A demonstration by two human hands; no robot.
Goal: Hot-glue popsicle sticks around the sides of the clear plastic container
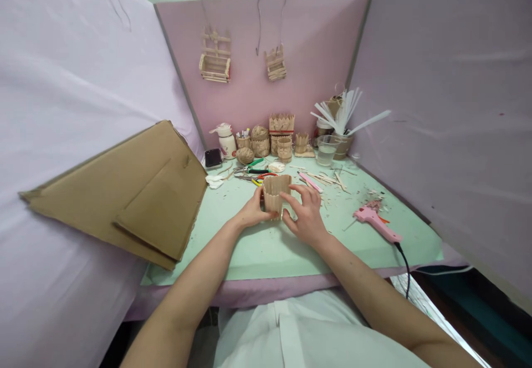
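Note:
A small cup of upright wooden sticks (pixel 273 193) stands slightly tilted above the middle of the green table. My left hand (pixel 253 210) is wrapped round its left side, the thumb along the lower front. My right hand (pixel 305 213) is at the cup's right side, its fingers spread, with fingertips touching or very near the rim and wall. The cup's far side and base are partly hidden by the fingers.
A pink glue gun (pixel 378 224) with a black cord lies right. Pliers (pixel 257 170), a pink cutter (pixel 310 182) and loose sticks (pixel 332 179) lie beyond my hands. Cardboard (pixel 158 202) leans left. A water cup (pixel 326 152), twine and stick pots line the back.

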